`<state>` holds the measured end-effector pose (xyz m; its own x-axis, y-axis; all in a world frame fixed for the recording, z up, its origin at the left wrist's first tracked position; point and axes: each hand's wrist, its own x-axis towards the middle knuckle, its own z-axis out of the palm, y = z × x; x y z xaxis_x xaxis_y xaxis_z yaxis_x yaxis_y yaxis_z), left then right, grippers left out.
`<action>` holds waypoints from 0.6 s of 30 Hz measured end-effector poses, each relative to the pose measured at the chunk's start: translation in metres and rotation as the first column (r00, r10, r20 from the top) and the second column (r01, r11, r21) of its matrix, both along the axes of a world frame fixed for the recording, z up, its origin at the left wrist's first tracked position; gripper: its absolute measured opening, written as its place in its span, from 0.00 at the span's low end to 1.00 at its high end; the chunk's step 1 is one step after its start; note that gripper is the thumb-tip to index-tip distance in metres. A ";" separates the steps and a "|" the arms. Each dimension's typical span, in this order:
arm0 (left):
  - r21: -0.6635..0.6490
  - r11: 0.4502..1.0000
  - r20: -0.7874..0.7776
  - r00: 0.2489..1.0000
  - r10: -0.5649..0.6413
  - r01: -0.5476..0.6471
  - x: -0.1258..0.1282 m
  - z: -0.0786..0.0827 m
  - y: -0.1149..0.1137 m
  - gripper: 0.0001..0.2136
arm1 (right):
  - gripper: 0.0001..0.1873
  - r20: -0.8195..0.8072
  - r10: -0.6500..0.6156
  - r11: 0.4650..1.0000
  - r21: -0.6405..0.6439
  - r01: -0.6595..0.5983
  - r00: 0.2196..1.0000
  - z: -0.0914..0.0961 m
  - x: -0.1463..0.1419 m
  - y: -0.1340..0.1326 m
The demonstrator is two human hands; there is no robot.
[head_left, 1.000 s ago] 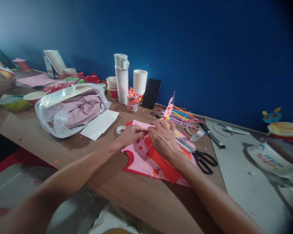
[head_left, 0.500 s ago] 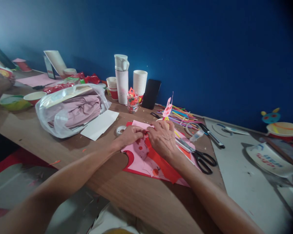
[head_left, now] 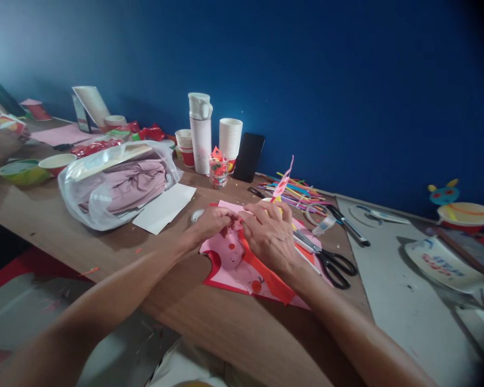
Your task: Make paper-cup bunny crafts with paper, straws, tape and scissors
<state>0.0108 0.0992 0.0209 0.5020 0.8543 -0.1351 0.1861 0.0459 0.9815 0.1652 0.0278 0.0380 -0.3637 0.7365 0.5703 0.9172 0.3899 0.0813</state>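
Observation:
My left hand (head_left: 213,224) is closed, thumb and fingers pinched together over the pile of paper. Its fingertips meet those of my right hand (head_left: 268,236), also closed. A small red bit shows between them, mostly hidden, and I cannot make out what it is. Under the hands lie pink paper sheets (head_left: 228,269) with drawn figures and orange dots, and a strip of orange-red paper (head_left: 276,282). Black-handled scissors (head_left: 335,266) rest right of my right hand. Behind it a pink paper cut-out (head_left: 281,186) stands up. A tape roll (head_left: 197,215) is partly covered by my left hand.
A plastic bag (head_left: 75,185) with pink cloth and a white card (head_left: 165,208) lie left. Along the wall stand a bottle (head_left: 200,140), stacked paper cups (head_left: 230,138), a jar (head_left: 218,171) and a phone (head_left: 249,157). Pipe cleaners (head_left: 298,191) are behind. A person's hand shows far left.
Both hands stay together over the paper, with small finger shifts. My left hand now covers more of the tape roll. The pink cut-out leans further right.

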 end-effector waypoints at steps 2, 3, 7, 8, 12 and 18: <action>0.009 1.000 -0.011 0.999 0.030 -0.030 -0.002 0.002 0.000 0.11 | 0.10 -0.029 0.063 0.997 0.042 -0.061 0.998 0.004 0.007 -0.006; 0.007 0.999 -0.026 0.998 0.054 -0.054 -0.003 0.003 0.000 0.11 | 0.10 -0.043 0.097 0.994 0.060 -0.094 0.994 0.005 0.013 -0.010; -0.019 0.988 -0.082 0.985 0.151 -0.153 -0.007 0.005 0.000 0.11 | 0.11 -0.127 0.164 0.984 0.091 -0.153 0.978 0.009 0.042 -0.025; -0.010 0.987 -0.072 0.984 0.161 -0.162 -0.008 0.005 0.001 0.10 | 0.10 -0.162 0.151 0.986 0.094 -0.138 0.975 0.008 0.050 -0.027; 0.114 0.975 0.017 0.982 0.188 -0.189 -0.011 0.010 -0.001 0.08 | 0.11 -0.292 -0.014 1.000 0.020 0.020 0.956 -0.004 0.074 -0.027; 0.184 0.973 0.087 0.989 0.123 -0.137 -0.008 0.026 -0.026 0.07 | 0.17 -0.279 -0.284 0.949 -0.216 0.228 0.917 -0.016 0.084 -0.019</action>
<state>0.0032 0.0736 0.0467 0.3875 0.9193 0.0688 0.1170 -0.1230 0.9855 0.2491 0.0090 0.0218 0.0206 0.8792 0.4760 0.9569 0.1206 -0.2642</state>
